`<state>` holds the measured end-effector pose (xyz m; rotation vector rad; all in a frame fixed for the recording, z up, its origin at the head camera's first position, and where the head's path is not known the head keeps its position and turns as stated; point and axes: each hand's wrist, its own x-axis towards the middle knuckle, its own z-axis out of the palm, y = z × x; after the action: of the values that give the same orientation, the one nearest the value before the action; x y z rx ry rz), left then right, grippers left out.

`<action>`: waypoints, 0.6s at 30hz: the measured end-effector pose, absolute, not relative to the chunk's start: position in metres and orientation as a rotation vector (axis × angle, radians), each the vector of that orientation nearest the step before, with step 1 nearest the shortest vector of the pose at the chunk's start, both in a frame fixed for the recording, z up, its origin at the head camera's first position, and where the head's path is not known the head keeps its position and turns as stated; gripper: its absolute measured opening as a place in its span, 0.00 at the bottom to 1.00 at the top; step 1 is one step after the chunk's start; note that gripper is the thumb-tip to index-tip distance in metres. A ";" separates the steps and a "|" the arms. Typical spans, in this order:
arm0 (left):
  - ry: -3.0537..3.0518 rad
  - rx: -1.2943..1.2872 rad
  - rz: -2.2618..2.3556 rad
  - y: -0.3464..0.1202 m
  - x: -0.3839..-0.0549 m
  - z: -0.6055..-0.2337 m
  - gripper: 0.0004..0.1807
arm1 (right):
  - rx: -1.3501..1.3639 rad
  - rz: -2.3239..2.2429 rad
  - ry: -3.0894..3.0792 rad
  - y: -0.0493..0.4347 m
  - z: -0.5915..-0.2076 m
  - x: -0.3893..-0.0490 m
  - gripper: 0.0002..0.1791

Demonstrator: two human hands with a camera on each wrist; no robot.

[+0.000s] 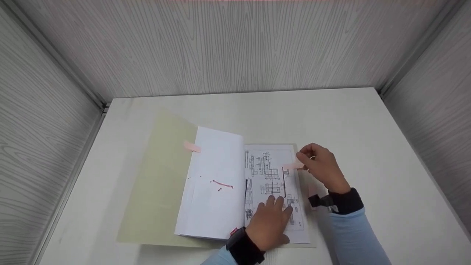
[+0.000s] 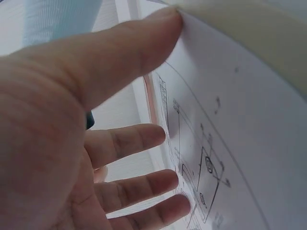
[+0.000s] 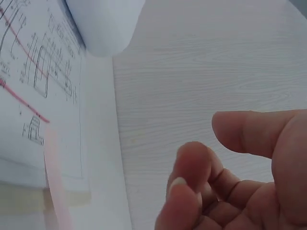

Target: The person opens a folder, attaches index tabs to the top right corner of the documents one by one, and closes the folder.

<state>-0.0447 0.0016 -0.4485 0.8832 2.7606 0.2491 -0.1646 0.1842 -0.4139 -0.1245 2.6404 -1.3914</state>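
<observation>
A booklet lies spread, its right-hand page (image 1: 257,165) printed with a technical drawing. My left hand (image 1: 268,226) rests on the lower part of that page, fingers extended and spread; in the left wrist view its thumb touches the paper near the edge. Near the page's right edge is a pink sticky tab (image 1: 293,166), raised like a strip in the right wrist view. Beside it is my right hand (image 1: 322,167), with fingers loosely bent. In the right wrist view a gap shows between thumb (image 3: 240,132) and forefinger, and nothing is between them.
Turned-over white sheets (image 1: 217,209) with red marks stand to the left, against a pale green cover (image 1: 154,165). Another pink tab (image 1: 192,147) sticks out from their left edge. A further pink strip (image 1: 312,191) shows by the right wrist. Grey wood-grain panels (image 1: 228,48) enclose the white table (image 1: 368,147).
</observation>
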 end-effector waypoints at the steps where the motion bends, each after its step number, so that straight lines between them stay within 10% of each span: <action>1: 2.758 0.872 0.241 0.002 -0.045 -0.448 0.44 | -0.112 -1.329 2.670 0.184 -0.413 -0.164 0.14; 18: 2.735 0.890 0.139 0.001 -0.044 -0.445 0.50 | -0.104 -0.766 2.723 0.170 -0.427 -0.158 0.21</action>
<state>-0.0438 0.0011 -0.4449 0.8902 2.7355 0.1394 -0.1577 0.1695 -0.4269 -0.1036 2.7234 -0.7656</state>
